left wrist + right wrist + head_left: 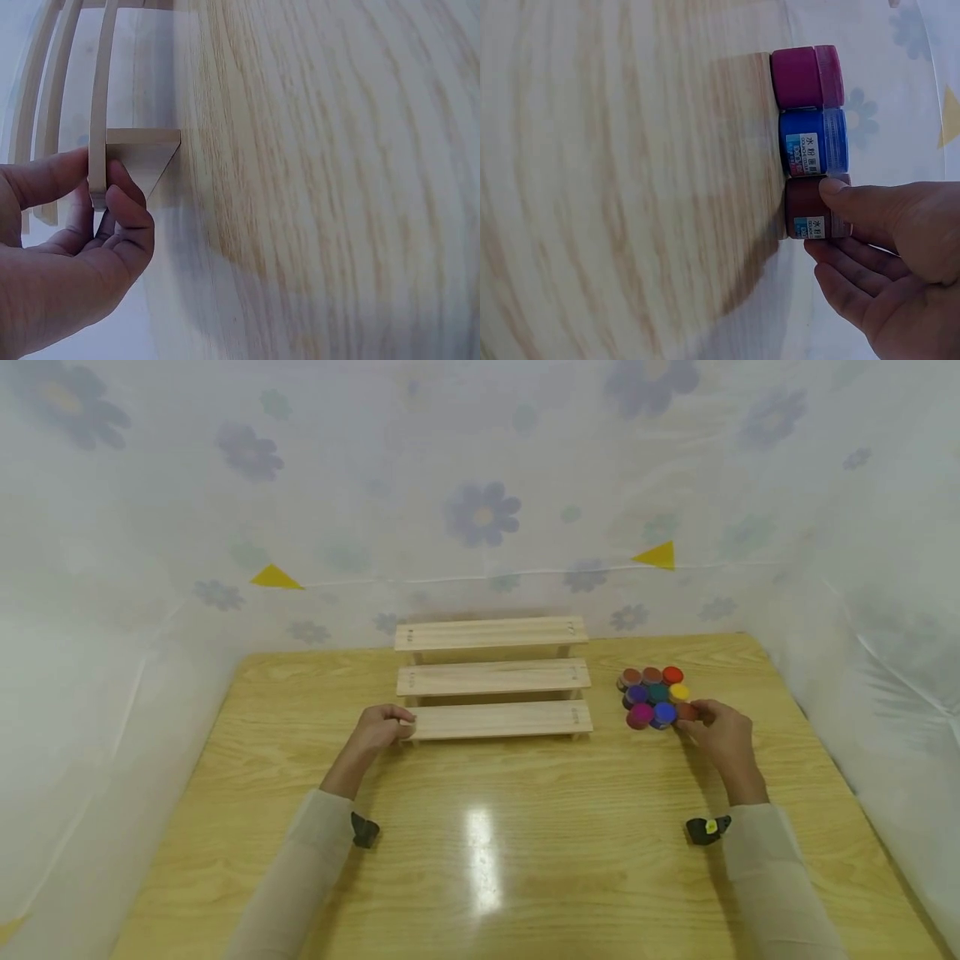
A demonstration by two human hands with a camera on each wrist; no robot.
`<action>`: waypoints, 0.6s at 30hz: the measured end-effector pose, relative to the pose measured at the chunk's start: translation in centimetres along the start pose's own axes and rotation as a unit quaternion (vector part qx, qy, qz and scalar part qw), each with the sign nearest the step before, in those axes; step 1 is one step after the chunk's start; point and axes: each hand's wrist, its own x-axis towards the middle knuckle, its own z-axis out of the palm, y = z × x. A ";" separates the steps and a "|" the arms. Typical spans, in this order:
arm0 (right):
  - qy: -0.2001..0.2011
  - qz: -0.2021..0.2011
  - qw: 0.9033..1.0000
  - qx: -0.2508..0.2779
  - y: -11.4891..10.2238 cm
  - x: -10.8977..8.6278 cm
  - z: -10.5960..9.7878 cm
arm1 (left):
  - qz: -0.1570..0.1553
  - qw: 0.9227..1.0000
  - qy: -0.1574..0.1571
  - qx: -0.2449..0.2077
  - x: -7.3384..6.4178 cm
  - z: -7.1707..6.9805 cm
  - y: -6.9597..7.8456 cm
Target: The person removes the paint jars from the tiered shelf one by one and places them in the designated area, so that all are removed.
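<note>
A three-tier wooden stand (495, 720) stands at the back middle of the table. My left hand (375, 731) pinches the left end of its lowest board (97, 127), thumb and fingers on opposite faces. Over on the right, small paint jars are grouped in rows. My right hand (726, 739) grips a brown paint jar (804, 208) at the front right corner of the group. Beside that jar stand a blue jar (801, 142) and a magenta jar (796, 79). Behind them are purple (636, 696), dark green (657, 692), yellow (678, 692) and red (672, 675) lids, plus two brownish ones.
The wood-grain table (420, 860) is bounded at the back and sides by pale flowered sheeting (360, 485). Two yellow triangles (656, 557) mark the back sheet. A dark wrist device (365, 831) sits at each sleeve cuff.
</note>
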 end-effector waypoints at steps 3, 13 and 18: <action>-0.013 0.007 1.000 0.004 -0.1 0.1 0.0 | 0.000 1.000 0.000 0.002 0.2 0.0 -0.1; -0.057 0.021 0.998 -0.003 -1.4 1.1 -0.9 | 0.004 1.000 0.005 -0.006 0.7 -0.2 -0.9; -0.044 -0.005 0.999 0.006 -3.1 1.3 -1.8 | 0.028 0.999 0.020 0.019 0.4 -0.3 -1.4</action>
